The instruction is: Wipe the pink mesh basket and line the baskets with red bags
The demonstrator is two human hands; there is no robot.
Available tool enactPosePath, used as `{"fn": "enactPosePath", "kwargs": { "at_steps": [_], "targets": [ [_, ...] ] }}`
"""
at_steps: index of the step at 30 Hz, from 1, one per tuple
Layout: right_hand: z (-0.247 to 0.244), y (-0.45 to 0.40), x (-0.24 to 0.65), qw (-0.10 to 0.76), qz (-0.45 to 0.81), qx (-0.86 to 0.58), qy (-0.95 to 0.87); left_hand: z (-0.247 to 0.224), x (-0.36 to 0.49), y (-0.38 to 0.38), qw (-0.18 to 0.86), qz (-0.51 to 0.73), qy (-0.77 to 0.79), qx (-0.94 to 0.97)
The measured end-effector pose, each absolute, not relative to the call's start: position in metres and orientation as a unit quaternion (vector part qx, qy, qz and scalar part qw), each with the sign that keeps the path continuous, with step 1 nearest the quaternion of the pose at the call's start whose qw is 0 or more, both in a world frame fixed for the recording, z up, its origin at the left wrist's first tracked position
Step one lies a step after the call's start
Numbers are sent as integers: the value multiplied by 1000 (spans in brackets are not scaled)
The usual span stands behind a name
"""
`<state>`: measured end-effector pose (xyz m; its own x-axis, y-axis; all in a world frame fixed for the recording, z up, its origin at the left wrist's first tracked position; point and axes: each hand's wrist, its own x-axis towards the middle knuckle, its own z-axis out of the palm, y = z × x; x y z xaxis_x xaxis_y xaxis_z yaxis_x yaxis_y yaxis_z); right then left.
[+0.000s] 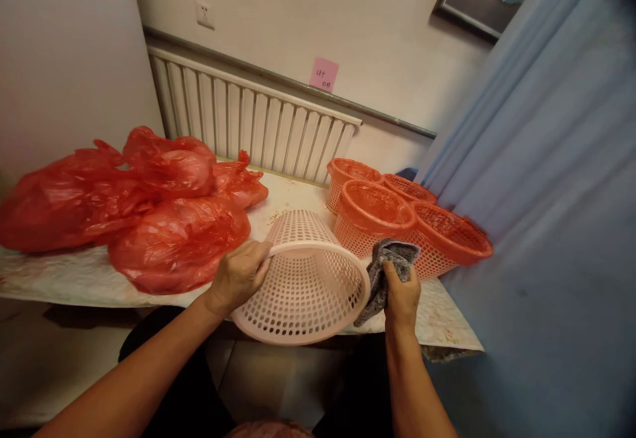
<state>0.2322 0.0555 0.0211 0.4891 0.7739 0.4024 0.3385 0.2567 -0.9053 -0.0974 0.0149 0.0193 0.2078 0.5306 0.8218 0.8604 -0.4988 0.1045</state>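
Observation:
My left hand (239, 275) grips the rim of a pale pink perforated plastic basket (303, 279), which lies tipped on its side with its opening toward me at the table's front edge. A grey cloth (385, 269) is bunched in my right hand (401, 295), pressed against the basket's right rim. Both forearms reach up from the bottom of the view.
Several orange perforated baskets (377, 209) stand at the right end of the table (64, 279). Red plastic bags (149, 206) are heaped on its left half. A white radiator (248, 126) runs along the wall behind. A blue curtain (546, 193) hangs at the right.

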Motion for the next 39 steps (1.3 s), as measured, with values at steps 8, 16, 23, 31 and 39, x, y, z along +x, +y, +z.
{"fn": "enactPosePath", "kwargs": {
  "at_steps": [8, 16, 23, 31, 39],
  "targets": [
    [61, 42, 194, 595, 57, -446, -666, 24, -67, 28, 238, -367, -480, -760],
    [70, 56, 149, 315, -56, -288, -903, 6, -57, 36, 188, -377, -436, -795],
    [36, 72, 174, 374, -44, -279, -883, -2, -57, 31, 165, -375, -423, -809],
    [-30, 86, 215, 543, -27, -378, -749, -13, -68, 29, 144, -404, -412, -804],
    [-126, 71, 213, 646, 141, -603, -447, -32, -81, 25, 158, -435, -414, -784]
  ]
}}
